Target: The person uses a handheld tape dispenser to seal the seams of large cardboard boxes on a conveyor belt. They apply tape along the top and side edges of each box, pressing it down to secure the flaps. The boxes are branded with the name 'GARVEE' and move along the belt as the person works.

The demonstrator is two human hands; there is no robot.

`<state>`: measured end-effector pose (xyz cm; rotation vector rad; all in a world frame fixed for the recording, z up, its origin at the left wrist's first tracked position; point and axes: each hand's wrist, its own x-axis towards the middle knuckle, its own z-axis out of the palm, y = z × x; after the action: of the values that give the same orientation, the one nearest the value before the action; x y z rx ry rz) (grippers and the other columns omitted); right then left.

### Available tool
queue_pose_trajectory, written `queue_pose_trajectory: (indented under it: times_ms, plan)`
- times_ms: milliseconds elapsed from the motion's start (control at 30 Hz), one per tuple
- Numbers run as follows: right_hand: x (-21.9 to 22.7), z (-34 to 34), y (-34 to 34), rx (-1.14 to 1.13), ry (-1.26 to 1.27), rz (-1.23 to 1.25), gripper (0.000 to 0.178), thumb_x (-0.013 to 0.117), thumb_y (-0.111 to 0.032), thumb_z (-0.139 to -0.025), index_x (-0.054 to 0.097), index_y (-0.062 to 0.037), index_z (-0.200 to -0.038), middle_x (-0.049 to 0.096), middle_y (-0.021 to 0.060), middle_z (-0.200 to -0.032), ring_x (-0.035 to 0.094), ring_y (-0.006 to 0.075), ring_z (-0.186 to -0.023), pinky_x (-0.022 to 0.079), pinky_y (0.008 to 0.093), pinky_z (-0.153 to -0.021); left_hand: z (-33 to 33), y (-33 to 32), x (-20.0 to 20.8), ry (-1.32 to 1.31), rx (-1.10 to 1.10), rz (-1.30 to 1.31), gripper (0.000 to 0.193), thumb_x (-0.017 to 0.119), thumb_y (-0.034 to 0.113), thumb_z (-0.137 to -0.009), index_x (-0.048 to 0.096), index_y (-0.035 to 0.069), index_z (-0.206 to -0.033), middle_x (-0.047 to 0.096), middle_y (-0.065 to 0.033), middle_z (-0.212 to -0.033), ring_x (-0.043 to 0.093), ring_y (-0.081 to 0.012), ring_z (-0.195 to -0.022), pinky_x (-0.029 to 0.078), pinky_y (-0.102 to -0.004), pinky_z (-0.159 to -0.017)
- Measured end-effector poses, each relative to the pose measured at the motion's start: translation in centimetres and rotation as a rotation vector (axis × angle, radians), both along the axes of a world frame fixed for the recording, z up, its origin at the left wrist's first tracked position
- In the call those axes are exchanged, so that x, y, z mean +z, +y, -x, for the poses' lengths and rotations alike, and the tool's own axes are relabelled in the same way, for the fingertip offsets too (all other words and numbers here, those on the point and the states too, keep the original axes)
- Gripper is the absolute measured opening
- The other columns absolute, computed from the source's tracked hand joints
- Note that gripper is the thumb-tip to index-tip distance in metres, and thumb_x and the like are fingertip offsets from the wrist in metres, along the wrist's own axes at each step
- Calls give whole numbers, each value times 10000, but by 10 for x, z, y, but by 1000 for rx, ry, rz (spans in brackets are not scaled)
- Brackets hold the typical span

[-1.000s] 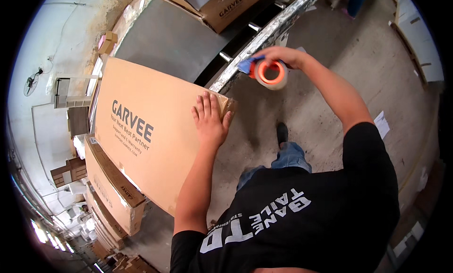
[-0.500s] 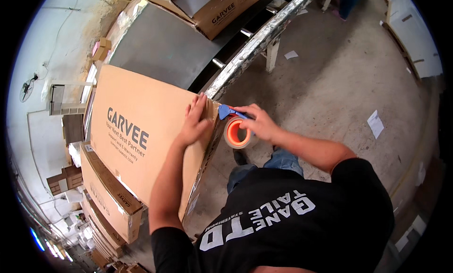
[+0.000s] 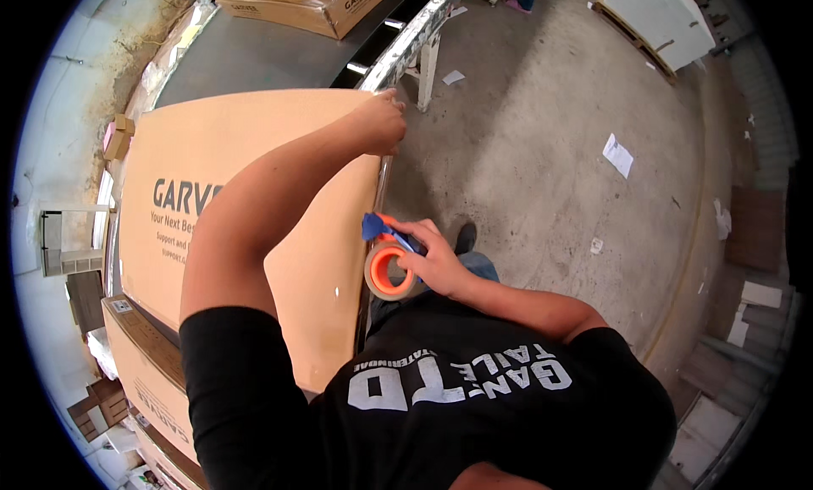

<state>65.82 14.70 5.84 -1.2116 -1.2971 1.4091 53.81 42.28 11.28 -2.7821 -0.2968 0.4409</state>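
Note:
A large brown cardboard box (image 3: 246, 121) with dark printing lies before me on the left. My left arm reaches across its top. At the far right corner, my left hand (image 3: 383, 123) has its fingers curled over the box's edge; the fingertips are partly hidden. In my right hand (image 3: 434, 257) is a tape dispenser (image 3: 373, 227), blue and orange, gripped beside the box's right edge. Its tape roll (image 3: 370, 272) has an orange core and hangs below my fingers. Whether tape runs from it to the box cannot be made out.
Beyond the box runs a dark conveyor belt (image 3: 254, 58) with a metal side rail (image 3: 412, 38), carrying another carton (image 3: 326, 14). More cartons (image 3: 144, 363) stand at the left. Paper (image 3: 618, 155) lies on the concrete floor, and a white stack on a pallet (image 3: 656, 20) stands far right.
My left hand has gone from lying on the box top to curling over its far right corner. My right hand, with the tape dispenser, has come nearer along the box's right edge. The view has shifted.

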Motion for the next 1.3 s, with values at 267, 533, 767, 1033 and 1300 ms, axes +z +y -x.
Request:
queue_pose_trajectory:
  times_ms: [267, 533, 767, 1033, 1300]
  plan:
    - [-16, 27, -29, -80, -113, -130, 614, 729, -169, -831, 592, -35, -1414, 529, 138, -1196, 533, 255, -1160, 438, 362, -1030, 11, -56, -2, 333, 154, 170, 344, 701, 498, -893, 835, 197, -993, 777, -73, -1094, 674, -300, -1170, 290, -526, -1228]
    - [-42, 43, -95, -99, -133, -186, 609, 757, -204, -814, 621, -72, -1392, 540, 160, -1222, 570, 294, -1158, 464, 386, -1054, 53, -134, -6, 196, 109, 197, 335, 623, 465, -952, 810, 195, -1021, 717, -36, -1237, 501, -269, -1414, 291, -583, -1224]
    - [-17, 34, -75, -164, -68, -58, 580, 742, -224, -823, 652, -84, -1379, 534, 182, -1263, 557, 300, -1206, 461, 391, -1069, 78, -150, -4, 47, 104, 171, 368, 523, 445, -1033, 747, 253, -1253, 655, 15, -1390, 442, -247, -1473, 245, -570, -1260]
    - [-52, 91, -237, -67, -130, -102, 598, 706, -177, -871, 606, -112, -1457, 557, 89, -1214, 552, 190, -1136, 448, 341, -1001, 73, -199, 11, 177, 52, 84, 473, 481, 513, -1050, 702, 213, -1341, 556, -15, -1537, 357, -266, -1532, 218, -555, -1271]
    - [-102, 196, -140, -75, -575, -458, 460, 731, -323, -829, 730, -214, -1276, 665, 71, -1221, 658, 335, -1110, 540, 408, -955, 145, -248, -23, -195, -208, 271, 628, 626, 497, -968, 551, 125, -1468, 404, -110, -1638, 290, -326, -1556, 212, -545, -1261]
